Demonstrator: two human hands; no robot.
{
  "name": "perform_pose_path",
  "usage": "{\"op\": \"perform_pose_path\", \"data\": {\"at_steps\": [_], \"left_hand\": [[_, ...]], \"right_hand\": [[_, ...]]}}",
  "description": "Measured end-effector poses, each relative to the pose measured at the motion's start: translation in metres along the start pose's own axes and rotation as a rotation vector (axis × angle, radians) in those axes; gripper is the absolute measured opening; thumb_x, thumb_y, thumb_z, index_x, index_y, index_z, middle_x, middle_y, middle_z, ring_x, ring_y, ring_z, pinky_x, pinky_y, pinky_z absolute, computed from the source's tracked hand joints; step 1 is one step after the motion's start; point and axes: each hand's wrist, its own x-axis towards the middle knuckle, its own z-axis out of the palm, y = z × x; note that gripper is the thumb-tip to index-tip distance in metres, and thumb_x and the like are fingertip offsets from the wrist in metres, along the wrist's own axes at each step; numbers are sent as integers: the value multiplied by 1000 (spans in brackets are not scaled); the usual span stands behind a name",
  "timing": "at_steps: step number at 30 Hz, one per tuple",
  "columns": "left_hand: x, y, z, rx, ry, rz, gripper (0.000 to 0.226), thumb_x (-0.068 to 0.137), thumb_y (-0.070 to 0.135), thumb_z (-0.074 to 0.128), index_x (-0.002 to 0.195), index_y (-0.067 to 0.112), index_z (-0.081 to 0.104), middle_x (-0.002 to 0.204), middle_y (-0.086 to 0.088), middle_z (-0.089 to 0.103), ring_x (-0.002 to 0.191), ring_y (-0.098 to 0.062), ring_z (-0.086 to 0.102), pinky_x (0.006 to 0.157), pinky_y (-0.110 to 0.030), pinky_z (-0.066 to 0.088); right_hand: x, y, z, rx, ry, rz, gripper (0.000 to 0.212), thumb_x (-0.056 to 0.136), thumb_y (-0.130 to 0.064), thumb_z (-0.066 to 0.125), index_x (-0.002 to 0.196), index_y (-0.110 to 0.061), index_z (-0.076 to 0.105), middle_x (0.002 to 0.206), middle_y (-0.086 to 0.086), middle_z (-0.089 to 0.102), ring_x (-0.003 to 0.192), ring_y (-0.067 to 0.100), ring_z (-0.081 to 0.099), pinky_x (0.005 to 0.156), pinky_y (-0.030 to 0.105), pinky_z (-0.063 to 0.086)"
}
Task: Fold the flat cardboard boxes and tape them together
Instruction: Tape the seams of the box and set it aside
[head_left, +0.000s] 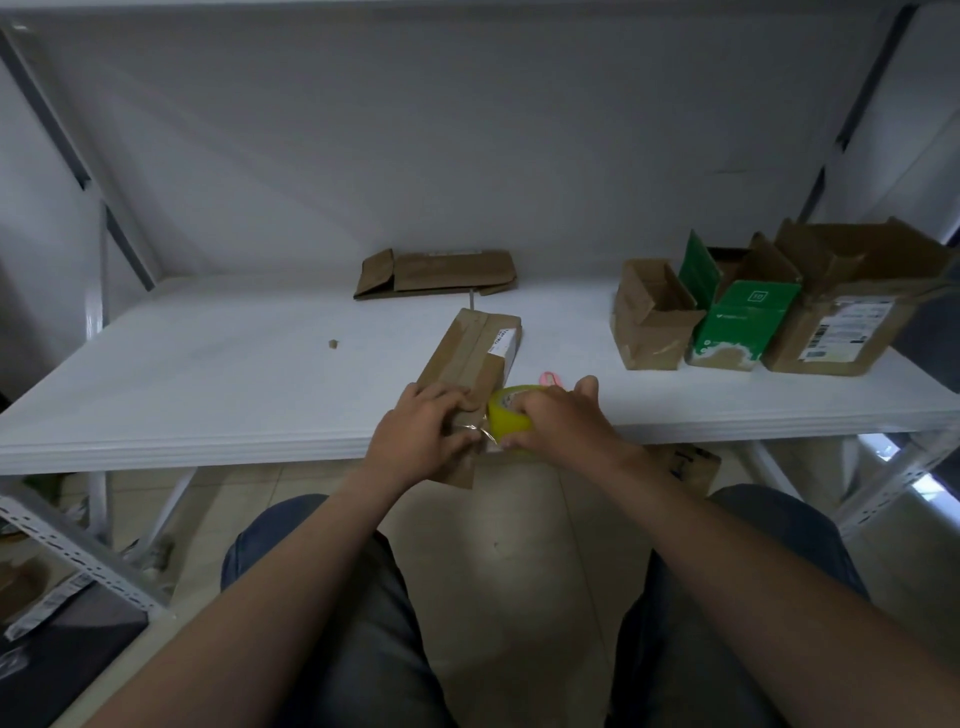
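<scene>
Our left hand (423, 426) grips the long box's (470, 358) near end (overhanging the table (208, 374)). Our right hand (558, 418), just beside, grips the yellow tape roll (506, 418).

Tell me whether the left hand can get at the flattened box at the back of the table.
Probably yes, once freed. The left hand grips the long box at the near edge of the table. Nothing tall stands between it and the flattened box, though the stretch looks long.

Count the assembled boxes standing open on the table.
3, in a row at the table's right: a small brown box, a green box in the middle, a large labelled brown box farthest right. Another may hide behind them.
</scene>
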Motion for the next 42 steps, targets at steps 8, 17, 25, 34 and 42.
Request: {"op": "perform_pose_path", "data": {"at_steps": [8,17,25,34,42], "left_hand": [[-1,15,13,-75,168,-98,45,64,59,50,97,33,66,113,21,63,111,-17,48,80,-40,52],[-1,13,22,-93,223,-93,38,66,56,53,93,31,65,106,20,64,107,-18,48,82,-45,53],[5,10,22,-206,207,-85,26,73,44,84,89,32,67,107,23,62,115,-14,40,80,-39,50],[26,28,-55,-43,182,203,25,62,34,89,85,30,79,122,3,53,118,-22,37,98,-32,41],[65,88,-142,172,-69,516,25,50,26,82,74,29,78,113,2,48,99,-8,34,83,-39,51]], "right_hand": [[-13,8,-9,9,-21,-94,31,97,-40,52,122,-22,58,85,-4,47,91,24,43,88,44,23],[-12,5,2,-158,171,-45,33,97,-49,50,96,-21,67,80,-2,53,81,20,39,78,41,17],[-9,12,1,-123,111,-27,34,96,-54,52,103,-25,68,85,-1,52,86,18,35,86,43,23],[-12,-3,-27,315,64,158,54,86,-59,62,132,-32,54,108,-4,65,113,22,57,89,40,22],[-5,-10,-61,674,97,130,98,49,-77,72,134,-47,35,112,-13,69,110,16,66,101,50,46]]}}
